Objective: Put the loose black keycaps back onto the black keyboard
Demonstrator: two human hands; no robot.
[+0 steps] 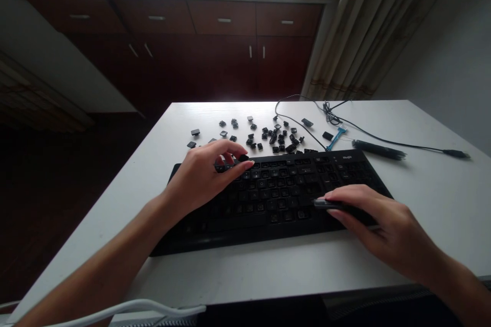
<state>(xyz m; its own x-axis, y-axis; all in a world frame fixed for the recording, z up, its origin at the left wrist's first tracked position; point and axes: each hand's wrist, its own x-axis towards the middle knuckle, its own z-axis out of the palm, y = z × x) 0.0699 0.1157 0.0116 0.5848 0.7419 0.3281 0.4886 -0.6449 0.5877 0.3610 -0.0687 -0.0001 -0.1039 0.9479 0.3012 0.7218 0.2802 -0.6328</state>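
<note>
A black keyboard (238,222) lies on the white table, many of its key positions bare and showing small square sockets. Over its upper left part is my left hand (203,166), its thumb and index finger pinched around a small black keycap (243,157). My right hand (383,219) is closed over the keyboard's right side, gripping a dark grey elongated piece (324,204). The far end of that piece is hidden by my fingers, so its kind is unclear. Behind the keyboard, several loose black keycaps (282,138) are scattered, some upside down.
On the white table (115,204), a black cable (402,143) runs to a plug at the right. A blue brush (337,138) and a black slender tool (378,149) lie behind the keyboard. A white cord (153,305) crosses the near left edge.
</note>
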